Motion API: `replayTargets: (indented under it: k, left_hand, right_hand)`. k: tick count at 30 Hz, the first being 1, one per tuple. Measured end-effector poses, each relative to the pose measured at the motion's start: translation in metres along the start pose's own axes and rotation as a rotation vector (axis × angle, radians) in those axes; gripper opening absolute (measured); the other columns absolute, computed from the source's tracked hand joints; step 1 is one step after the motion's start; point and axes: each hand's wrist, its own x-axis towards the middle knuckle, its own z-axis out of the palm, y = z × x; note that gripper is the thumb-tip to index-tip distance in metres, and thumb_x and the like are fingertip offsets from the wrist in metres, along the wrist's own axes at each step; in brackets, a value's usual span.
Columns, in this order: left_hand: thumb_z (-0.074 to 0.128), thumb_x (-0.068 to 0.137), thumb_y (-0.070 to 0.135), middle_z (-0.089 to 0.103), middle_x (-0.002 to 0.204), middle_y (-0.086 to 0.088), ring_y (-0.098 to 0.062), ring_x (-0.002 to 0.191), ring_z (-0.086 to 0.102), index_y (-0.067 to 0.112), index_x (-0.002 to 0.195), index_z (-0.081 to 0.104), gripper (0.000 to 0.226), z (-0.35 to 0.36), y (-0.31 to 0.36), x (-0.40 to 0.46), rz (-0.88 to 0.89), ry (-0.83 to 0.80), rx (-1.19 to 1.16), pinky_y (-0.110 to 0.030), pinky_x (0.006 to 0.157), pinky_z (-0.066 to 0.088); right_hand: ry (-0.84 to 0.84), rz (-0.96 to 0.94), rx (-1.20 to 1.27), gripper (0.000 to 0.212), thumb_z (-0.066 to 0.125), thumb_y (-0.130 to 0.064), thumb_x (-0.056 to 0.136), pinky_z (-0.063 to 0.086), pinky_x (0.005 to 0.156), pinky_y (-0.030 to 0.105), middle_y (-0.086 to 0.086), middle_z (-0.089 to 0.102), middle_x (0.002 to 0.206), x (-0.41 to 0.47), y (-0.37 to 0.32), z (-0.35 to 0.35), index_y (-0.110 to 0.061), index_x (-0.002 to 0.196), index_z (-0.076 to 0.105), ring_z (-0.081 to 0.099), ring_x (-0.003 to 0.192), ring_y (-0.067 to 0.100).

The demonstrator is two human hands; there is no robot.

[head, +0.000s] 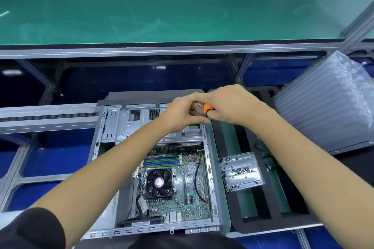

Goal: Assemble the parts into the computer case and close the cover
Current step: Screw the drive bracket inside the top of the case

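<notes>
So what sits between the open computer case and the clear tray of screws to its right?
In the head view, only a strip of green mat and the black foam border lie between the computer case and the screw tray; no loose parts there.

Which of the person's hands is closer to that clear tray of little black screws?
Right. The right hand, gripping an orange-handled tool, is beyond the screw tray, slightly left of it. The left hand lies further left, over the computer case.
</notes>
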Motion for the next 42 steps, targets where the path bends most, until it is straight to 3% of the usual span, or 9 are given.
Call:
replayTargets:
  k: [5,8,14,19,28,32,35,39,42]
  left_hand:
    - [0.094,0.067,0.037,0.070,0.073,0.002,-0.018,0.072,0.065,0.024,0.074,0.068,0.030,0.009,0.004,-0.001,-0.055,0.103,0.041,-0.035,0.071,0.054]
    - [0.094,0.066,0.039,0.063,0.063,0.013,-0.003,0.060,0.055,0.031,0.066,0.062,0.033,0.013,0.001,-0.002,-0.064,0.152,0.090,-0.025,0.059,0.043]
    - [0.087,0.078,0.015,0.076,0.088,0.002,-0.008,0.082,0.072,0.017,0.098,0.071,0.026,0.001,-0.002,-0.004,-0.100,0.011,-0.047,-0.018,0.079,0.055]
    - [0.093,0.066,0.041,0.073,0.083,0.007,-0.011,0.085,0.062,0.025,0.087,0.071,0.034,0.003,0.007,-0.002,-0.063,0.102,0.118,-0.022,0.074,0.049]
    - [0.091,0.072,0.030,0.074,0.081,0.009,-0.004,0.078,0.068,0.015,0.088,0.074,0.028,-0.003,0.008,-0.005,-0.062,0.046,0.128,-0.018,0.074,0.051]
    - [0.089,0.070,0.047,0.068,0.087,0.016,-0.010,0.104,0.054,0.042,0.084,0.062,0.031,-0.001,0.011,-0.006,-0.037,0.087,0.215,-0.032,0.090,0.042]
    - [0.087,0.067,0.055,0.066,0.079,0.015,-0.004,0.100,0.046,0.038,0.077,0.063,0.031,0.004,0.012,-0.005,-0.060,0.160,0.284,-0.045,0.099,0.035]
    - [0.087,0.073,0.046,0.065,0.069,0.020,0.004,0.081,0.058,0.038,0.070,0.060,0.028,0.003,0.008,-0.003,-0.041,0.162,0.266,-0.051,0.103,0.036]
    - [0.082,0.077,0.047,0.071,0.079,0.020,0.003,0.091,0.061,0.039,0.076,0.065,0.019,-0.003,0.006,-0.002,-0.043,0.109,0.302,-0.042,0.103,0.025]
  right_hand:
    - [-0.005,0.149,-0.048,0.022,0.045,-0.049,0.091,0.022,0.049,0.029,-0.004,0.060,0.070,0.005,-0.003,0.005,-0.030,0.084,0.054,0.038,0.050,0.012]
    - [0.029,0.131,-0.055,0.025,0.044,-0.053,0.092,0.022,0.048,0.028,-0.005,0.054,0.066,0.002,-0.006,0.008,-0.027,0.095,0.044,0.042,0.050,0.013]
    - [-0.019,-0.028,-0.032,0.039,0.050,-0.030,0.091,0.032,0.049,0.031,-0.005,0.048,0.069,-0.001,-0.003,-0.007,-0.037,0.088,0.012,0.051,0.056,0.022]
    - [-0.043,0.099,-0.051,0.011,0.045,-0.044,0.091,0.026,0.050,0.030,-0.005,0.057,0.069,0.008,-0.010,-0.007,-0.037,0.085,0.052,0.052,0.057,0.018]
    - [-0.015,-0.055,-0.075,0.025,0.051,-0.029,0.092,0.029,0.050,0.030,-0.007,0.043,0.071,0.002,-0.005,-0.010,-0.033,0.095,0.027,0.050,0.059,0.020]
    - [-0.050,0.051,0.006,0.012,0.053,-0.036,0.086,0.027,0.050,0.029,-0.006,0.047,0.064,0.007,-0.006,-0.011,-0.032,0.096,0.050,0.045,0.053,0.014]
    - [-0.006,0.122,-0.063,0.024,0.046,-0.047,0.089,0.025,0.049,0.028,-0.006,0.049,0.059,0.008,-0.008,-0.006,-0.030,0.085,0.062,0.042,0.050,0.011]
    - [0.084,0.042,-0.062,0.030,0.037,-0.060,0.092,0.024,0.047,0.027,-0.008,0.048,0.060,0.002,-0.003,0.000,-0.030,0.091,0.035,0.044,0.048,0.012]
    - [0.025,-0.082,-0.008,0.031,0.054,-0.041,0.089,0.022,0.046,0.027,-0.010,0.043,0.065,0.002,-0.001,-0.002,-0.036,0.092,0.023,0.042,0.051,0.009]
